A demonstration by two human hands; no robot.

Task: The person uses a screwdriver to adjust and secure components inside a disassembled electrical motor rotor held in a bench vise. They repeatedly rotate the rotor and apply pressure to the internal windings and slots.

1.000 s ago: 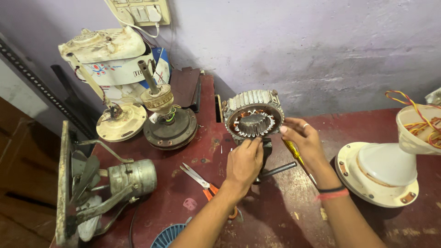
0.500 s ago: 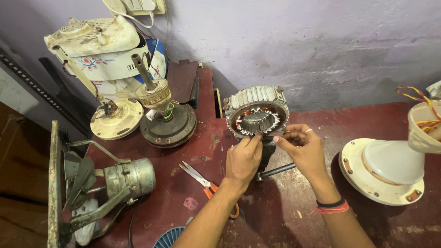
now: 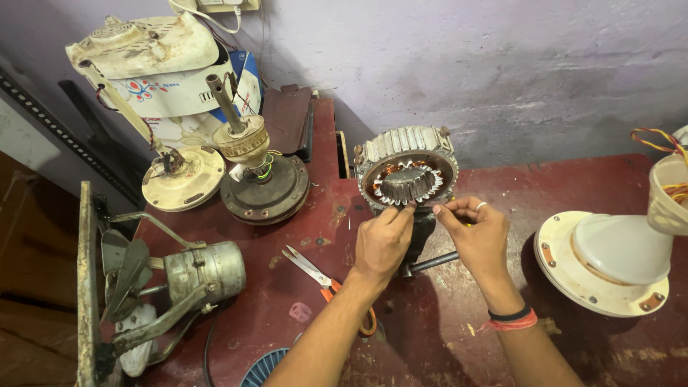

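Note:
A round metal fan stator (image 3: 406,175) with copper windings stands upright on a dark clamp stand (image 3: 421,233) at the back of the red table (image 3: 444,322). My left hand (image 3: 382,242) reaches up to its lower rim, thumb and forefinger pinched. My right hand (image 3: 479,235), with a ring and wrist bands, is pinched just to the right of it. A thin strand seems to run between the two pinches; it is too fine to make out.
Orange-handled scissors (image 3: 326,283) lie left of my left arm. Two fan bases with shafts (image 3: 261,183) and a white housing (image 3: 143,50) stand at the back left, a caged motor (image 3: 201,272) at the front left, and a white fan base (image 3: 609,261) at the right.
My right hand has come up and left to the stator's lower rim, so both hands now meet there with pinched fingers. The stator has stayed in place.

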